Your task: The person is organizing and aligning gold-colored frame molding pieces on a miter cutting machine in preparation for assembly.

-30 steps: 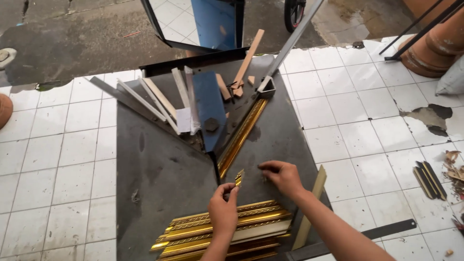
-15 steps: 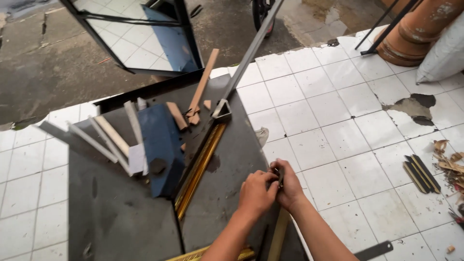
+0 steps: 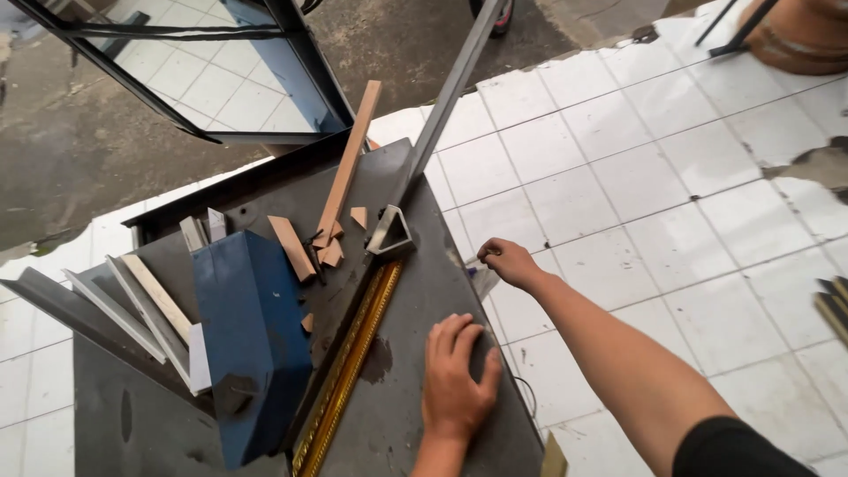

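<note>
- On the dark table (image 3: 389, 424), the left hand (image 3: 455, 375) lies flat, palm down, fingers spread, grasping nothing; it sits just right of the gold moulding (image 3: 353, 358).
- Right hand (image 3: 505, 262) reaches past the table's right edge, fingers curled near a small grey piece (image 3: 484, 281); whether it grips anything, I cannot tell.
- Moulding lies along the table, its far end at the triangular metal bracket (image 3: 391, 234), its left side against the blue block (image 3: 252, 340).
- Done, judging by layout: moulding seated in the guide; wood offcuts (image 3: 322, 252) lie far of it.
- Left: neither hand is on the moulding, so work on it looks paused.
- White strips (image 3: 155, 309) lean at left, untouched.
</note>
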